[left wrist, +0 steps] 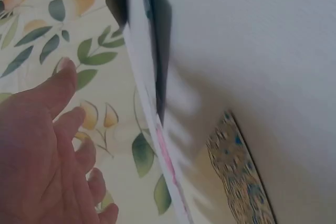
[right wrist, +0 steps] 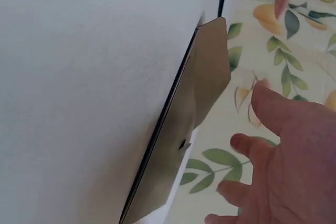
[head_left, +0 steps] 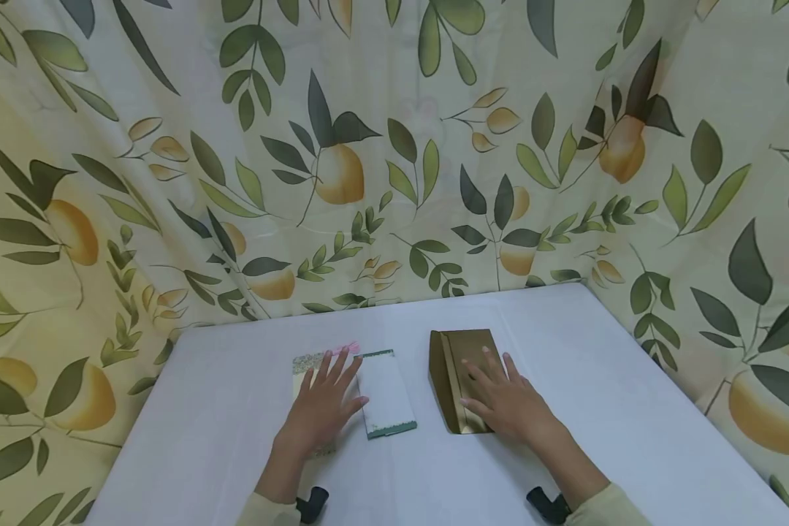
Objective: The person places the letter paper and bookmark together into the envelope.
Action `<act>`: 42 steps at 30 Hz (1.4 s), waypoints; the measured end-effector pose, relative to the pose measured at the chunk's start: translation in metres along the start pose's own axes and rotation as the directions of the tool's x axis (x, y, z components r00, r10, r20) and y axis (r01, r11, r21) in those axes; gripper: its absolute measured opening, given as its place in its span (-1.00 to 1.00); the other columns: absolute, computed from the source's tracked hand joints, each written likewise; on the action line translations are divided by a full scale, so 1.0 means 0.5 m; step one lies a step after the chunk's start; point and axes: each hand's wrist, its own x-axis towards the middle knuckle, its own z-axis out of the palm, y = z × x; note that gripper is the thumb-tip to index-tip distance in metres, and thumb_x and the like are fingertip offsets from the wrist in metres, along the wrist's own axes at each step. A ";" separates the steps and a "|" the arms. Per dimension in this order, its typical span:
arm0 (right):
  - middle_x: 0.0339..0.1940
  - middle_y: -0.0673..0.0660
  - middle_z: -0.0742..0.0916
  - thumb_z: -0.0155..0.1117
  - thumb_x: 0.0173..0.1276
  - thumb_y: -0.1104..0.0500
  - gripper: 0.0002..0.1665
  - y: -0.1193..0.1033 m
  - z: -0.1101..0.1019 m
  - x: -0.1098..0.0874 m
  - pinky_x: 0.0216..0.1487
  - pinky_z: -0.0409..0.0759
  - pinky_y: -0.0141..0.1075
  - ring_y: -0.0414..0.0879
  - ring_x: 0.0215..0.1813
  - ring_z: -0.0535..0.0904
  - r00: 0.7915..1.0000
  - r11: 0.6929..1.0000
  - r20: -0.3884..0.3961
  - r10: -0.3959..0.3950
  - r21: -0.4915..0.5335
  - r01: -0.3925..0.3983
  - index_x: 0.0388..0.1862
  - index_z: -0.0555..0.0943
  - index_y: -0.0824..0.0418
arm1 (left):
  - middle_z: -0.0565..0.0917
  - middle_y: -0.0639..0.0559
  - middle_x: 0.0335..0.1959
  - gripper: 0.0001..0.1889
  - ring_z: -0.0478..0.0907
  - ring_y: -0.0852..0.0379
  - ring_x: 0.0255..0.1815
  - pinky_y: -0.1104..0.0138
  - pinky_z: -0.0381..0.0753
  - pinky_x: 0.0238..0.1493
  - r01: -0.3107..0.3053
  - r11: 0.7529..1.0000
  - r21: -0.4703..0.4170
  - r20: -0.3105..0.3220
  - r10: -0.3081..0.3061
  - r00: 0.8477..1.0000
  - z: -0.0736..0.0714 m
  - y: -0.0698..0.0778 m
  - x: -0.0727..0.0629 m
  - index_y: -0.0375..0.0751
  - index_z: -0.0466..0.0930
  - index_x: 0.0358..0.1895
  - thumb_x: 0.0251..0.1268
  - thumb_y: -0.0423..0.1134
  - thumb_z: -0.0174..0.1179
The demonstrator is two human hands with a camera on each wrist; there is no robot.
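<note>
My left hand [head_left: 322, 409] hovers with fingers spread over a cream card with a patterned band [head_left: 307, 362]; the hand hides much of the card. A bit of pink [head_left: 350, 348] shows beyond my fingertips. Just right of that hand lies a white card [head_left: 388, 391] with green borders at its top and bottom. My right hand [head_left: 516, 409], fingers apart, is over a gold envelope [head_left: 456, 358], whose flap [head_left: 442, 380] stands out on the left. In the right wrist view, a gap separates the fingers from the envelope [right wrist: 173, 156]. Neither hand holds anything.
Everything lies on a white-covered table [head_left: 223, 409]. A curtain [head_left: 381, 241] printed with leaves and fruit rises behind the table and on both sides. Black wrist-worn devices [head_left: 313, 505] show at both sleeves.
</note>
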 end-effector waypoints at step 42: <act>0.64 0.45 0.12 0.13 0.63 -0.08 -0.30 -0.008 0.004 0.047 0.30 0.30 0.42 0.58 0.56 -0.08 0.971 0.992 0.202 0.127 -0.015 -0.127 0.64 0.29 0.08 | 0.10 -0.02 0.67 -0.32 -0.05 -0.10 0.66 -0.08 0.05 0.54 -0.186 0.960 -0.210 0.168 0.223 0.960 0.097 0.206 0.157 -0.05 0.15 0.66 0.62 0.04 0.08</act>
